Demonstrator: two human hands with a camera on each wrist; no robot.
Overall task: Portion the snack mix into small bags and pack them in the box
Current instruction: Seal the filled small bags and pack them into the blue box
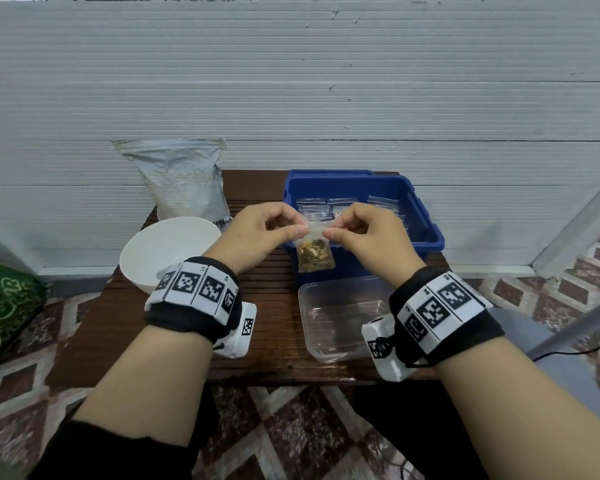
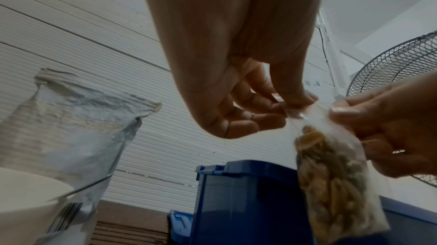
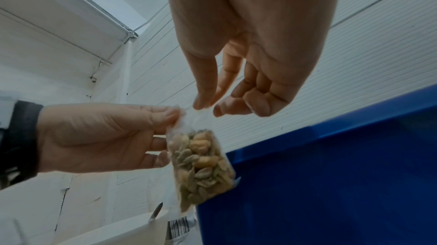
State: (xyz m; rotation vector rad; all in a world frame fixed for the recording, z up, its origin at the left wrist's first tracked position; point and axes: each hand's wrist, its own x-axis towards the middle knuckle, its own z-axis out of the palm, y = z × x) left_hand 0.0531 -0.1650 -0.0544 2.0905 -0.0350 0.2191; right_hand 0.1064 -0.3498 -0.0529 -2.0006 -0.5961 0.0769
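clear plastic, a small bag (image 1: 315,251) filled with seeds and nuts hangs in the air between both hands, just in front of the near wall of the blue box (image 1: 430,237). the left hand (image 1: 257,233) pinches the bag's top edge at its left end between thumb and forefinger, the other fingers curled in under the palm. the right hand (image 1: 371,237) pinches the same top edge at its right end, its remaining fingers loosely bent. in the right wrist view the snack mix fills the lower part of the small bag (image 3: 201,165), and the strip above it is flat and see-through. inside the blue box lie several more small bags (image 1: 329,207), spread over its floor. a white bowl (image 1: 160,251) sits at the left of the wooden table (image 1: 264,323), partly behind the left wrist, and a large silver pouch (image 1: 184,178) stands upright behind it against the white wall. a clear plastic tub (image 1: 333,317) sits on the table in front of the blue box, near the right wrist.
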